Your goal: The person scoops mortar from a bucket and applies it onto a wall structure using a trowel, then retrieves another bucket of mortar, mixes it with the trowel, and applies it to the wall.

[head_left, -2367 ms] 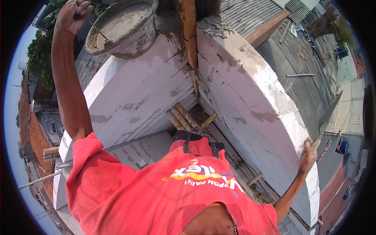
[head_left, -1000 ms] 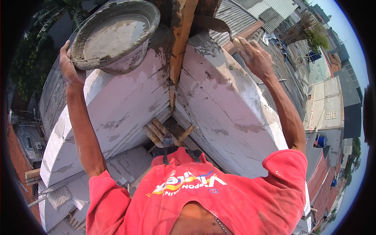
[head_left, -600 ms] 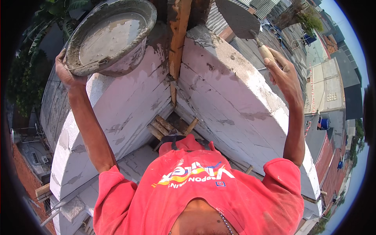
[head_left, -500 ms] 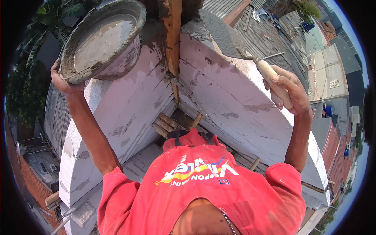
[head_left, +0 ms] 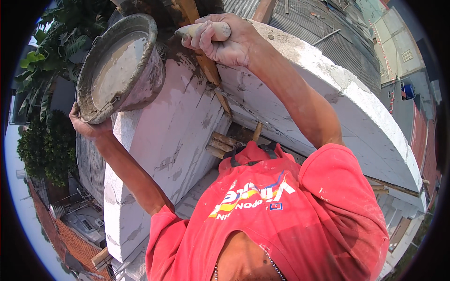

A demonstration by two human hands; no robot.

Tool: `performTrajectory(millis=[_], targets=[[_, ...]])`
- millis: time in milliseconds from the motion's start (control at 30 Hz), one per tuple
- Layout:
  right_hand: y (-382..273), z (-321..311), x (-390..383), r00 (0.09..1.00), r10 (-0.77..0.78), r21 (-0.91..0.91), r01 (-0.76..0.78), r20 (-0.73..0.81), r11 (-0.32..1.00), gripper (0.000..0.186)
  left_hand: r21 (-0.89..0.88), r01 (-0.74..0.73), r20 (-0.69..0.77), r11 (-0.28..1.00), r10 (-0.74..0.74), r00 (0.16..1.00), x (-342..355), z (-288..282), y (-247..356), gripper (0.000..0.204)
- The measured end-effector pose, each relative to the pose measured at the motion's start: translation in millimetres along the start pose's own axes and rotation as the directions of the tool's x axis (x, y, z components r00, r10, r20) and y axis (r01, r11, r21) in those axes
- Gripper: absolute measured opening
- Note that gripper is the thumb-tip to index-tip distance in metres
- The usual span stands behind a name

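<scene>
My left hand (head_left: 91, 125) grips the lower rim of a mortar-caked bucket (head_left: 149, 79), tilted toward me above the left wall. Wet grey mortar (head_left: 117, 68) fills much of it. My right hand (head_left: 229, 44) is wrapped round the pale handle of a trowel (head_left: 222, 31), just right of the bucket, in front of an upright wooden post (head_left: 206, 65). The trowel's blade cannot be made out beyond the handle. Both hands are raised near the corner where the two white block walls meet.
The left block wall (head_left: 154, 140) and right block wall (head_left: 375, 122) close in a deep corner below me. Short timbers (head_left: 220, 144) jut out down there. Corrugated roofing (head_left: 323, 42) lies beyond the right wall, leafy plants (head_left: 47, 154) beyond the left.
My right hand has swung left with the trowel, from over the right wall to beside the post. The mortar-covered blade has gone from sight. My left hand still holds the bucket.
</scene>
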State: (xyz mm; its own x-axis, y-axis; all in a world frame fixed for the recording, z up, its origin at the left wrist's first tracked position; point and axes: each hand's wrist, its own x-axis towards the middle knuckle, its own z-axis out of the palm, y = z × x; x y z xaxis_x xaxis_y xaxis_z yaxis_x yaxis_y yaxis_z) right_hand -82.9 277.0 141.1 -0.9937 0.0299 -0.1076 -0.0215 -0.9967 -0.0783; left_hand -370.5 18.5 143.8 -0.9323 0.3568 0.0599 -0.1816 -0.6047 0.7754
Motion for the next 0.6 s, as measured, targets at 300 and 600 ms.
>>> performTrajectory(millis=[300,600], targets=[[72,3,-5,0.897,-0.425,-0.038,0.424,-0.117,0.905,0.019,-0.044,0.017,-0.093,0.999,-0.021,0.995,-24,25,3,0.042],[96,-44,-150,0.775,-0.628,-0.997,-0.034,-0.068,0.066,0.059,-0.049,0.046,-0.020,0.998,-0.047,0.999,-8,-3,-1,0.045]])
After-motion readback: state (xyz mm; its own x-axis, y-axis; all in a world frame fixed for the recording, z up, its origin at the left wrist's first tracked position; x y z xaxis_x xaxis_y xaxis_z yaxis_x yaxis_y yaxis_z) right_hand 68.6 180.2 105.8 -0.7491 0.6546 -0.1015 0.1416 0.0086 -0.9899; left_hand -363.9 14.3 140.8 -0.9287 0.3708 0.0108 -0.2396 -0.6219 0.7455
